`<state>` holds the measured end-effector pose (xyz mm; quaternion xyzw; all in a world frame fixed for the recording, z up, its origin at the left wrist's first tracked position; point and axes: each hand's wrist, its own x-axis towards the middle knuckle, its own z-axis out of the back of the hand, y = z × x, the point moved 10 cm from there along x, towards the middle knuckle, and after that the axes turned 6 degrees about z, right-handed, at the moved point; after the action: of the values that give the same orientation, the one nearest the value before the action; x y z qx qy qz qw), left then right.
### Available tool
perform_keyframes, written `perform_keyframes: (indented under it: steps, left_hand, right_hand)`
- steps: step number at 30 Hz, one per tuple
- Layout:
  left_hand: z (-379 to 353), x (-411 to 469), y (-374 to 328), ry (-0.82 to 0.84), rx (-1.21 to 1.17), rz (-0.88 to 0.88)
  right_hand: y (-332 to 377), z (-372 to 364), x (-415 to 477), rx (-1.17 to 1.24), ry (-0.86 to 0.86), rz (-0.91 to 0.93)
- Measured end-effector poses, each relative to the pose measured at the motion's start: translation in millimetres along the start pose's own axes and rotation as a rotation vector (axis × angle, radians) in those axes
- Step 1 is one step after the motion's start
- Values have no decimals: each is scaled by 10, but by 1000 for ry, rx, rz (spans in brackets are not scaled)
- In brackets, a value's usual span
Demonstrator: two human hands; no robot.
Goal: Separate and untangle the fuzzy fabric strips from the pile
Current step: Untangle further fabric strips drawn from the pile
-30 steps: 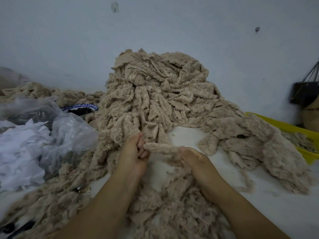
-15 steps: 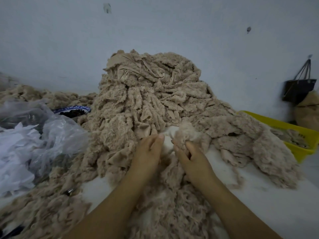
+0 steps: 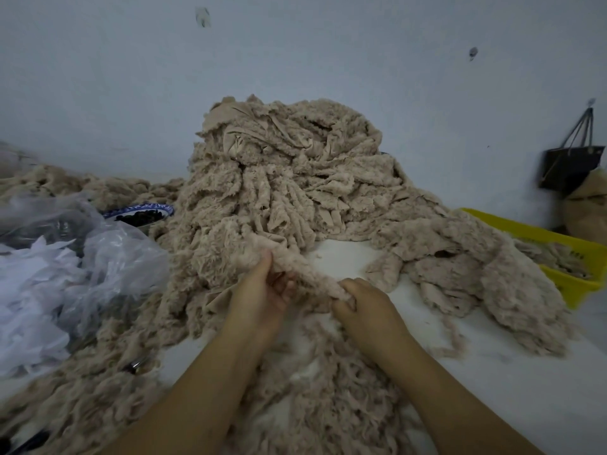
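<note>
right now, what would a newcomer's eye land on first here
A tall pile of fuzzy beige fabric strips fills the middle, against the wall. In front of it the left hand and right hand grip one strip between them. A yellow bin sits at the right edge, plastic bags at the left.

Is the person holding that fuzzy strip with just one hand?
No, the left hand and the right hand both grip the same fuzzy strip, which runs between them.

Dim, flat, bluish light, soft shadows only. Slightly blurred throughout, murky in lower corners. Wide-angle bending at edges.
</note>
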<state>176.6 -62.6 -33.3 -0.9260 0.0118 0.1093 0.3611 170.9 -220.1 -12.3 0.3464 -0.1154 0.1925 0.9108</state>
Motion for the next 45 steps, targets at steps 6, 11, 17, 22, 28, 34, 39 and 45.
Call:
perform_keyframes:
  steps: [6,11,17,22,28,34,39,45]
  left_hand:
    - [156,95,-156,20,-186,-42]
    - [213,107,-178,-5,-300,-21]
    - [12,-44,-277,-52,627,-222]
    - [-515,-256,168,293,1078,-256]
    - [-312,-100,113,160,843,-191]
    - [-253,-53,138,218,456,-21]
    - [-239,-59,123,170,596,-115]
    - [-268,-71,162,228,646,-80]
  right_hand:
    - [-205,315,-39,270,-263,-103]
    - [-485,226,-81,810,-330,-344]
    - [-557,149,-88,1029,-341,-452]
    - [-400,5,-38,753,-180,-338]
    - [-272,-51,-35,727,-90,-276]
    - [-397,75,-35,920,-252,-328]
    - [-87,-77,-3,765,-21,-100]
    - [-283,159,20,585,-254,-172]
